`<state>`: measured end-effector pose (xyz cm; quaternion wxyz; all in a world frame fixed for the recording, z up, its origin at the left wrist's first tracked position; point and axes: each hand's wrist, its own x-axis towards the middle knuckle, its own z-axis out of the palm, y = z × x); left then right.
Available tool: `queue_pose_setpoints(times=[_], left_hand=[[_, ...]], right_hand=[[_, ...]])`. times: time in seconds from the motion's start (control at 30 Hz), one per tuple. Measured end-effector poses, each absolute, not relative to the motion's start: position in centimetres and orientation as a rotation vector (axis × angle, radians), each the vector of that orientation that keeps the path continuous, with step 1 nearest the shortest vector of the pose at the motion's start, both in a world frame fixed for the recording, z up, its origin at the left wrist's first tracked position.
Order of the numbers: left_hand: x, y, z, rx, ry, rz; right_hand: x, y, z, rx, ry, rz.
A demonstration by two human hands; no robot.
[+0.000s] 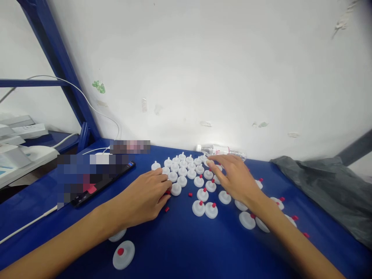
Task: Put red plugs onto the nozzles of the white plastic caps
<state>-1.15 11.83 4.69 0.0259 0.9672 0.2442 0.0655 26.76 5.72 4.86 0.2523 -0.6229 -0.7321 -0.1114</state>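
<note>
Several small white plastic caps [186, 170] stand close together on the blue table [180, 248]; some carry a red plug on top, like the one at front [211, 209]. My left hand [145, 197] rests palm down at the left edge of the group, fingers curled together beside a cap [176, 188] and loose red plugs [167, 209]. My right hand [235, 178] lies over the right side of the group, fingers stretched out and touching caps near the back. What the left fingers pinch, if anything, is hidden.
A clear water bottle [217, 150] lies against the white wall. A dark phone-like slab [101, 184] and white cables [26, 226] lie at left. A grey plastic bag [328, 186] covers the right side. One cap with a red dot [123, 254] sits near the front.
</note>
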Motion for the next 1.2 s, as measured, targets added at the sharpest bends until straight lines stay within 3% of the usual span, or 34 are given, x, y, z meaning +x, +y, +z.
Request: queue_pose_setpoints(times=[0.3,0.7,1.2], left_hand=[[-1.2,12.0,4.5,2.980,0.671,0.296],[-0.9,11.9,4.4,2.802,0.507,0.963],[-0.8,11.0,4.8,2.661,0.369,1.116]], right_hand=[[24.4,3.8,5.0,-1.440,-2.076,-0.288],[22.5,2.6,4.5,-1.197,-2.289,-0.222],[21.5,2.3,4.3,-1.087,-2.247,-0.297]])
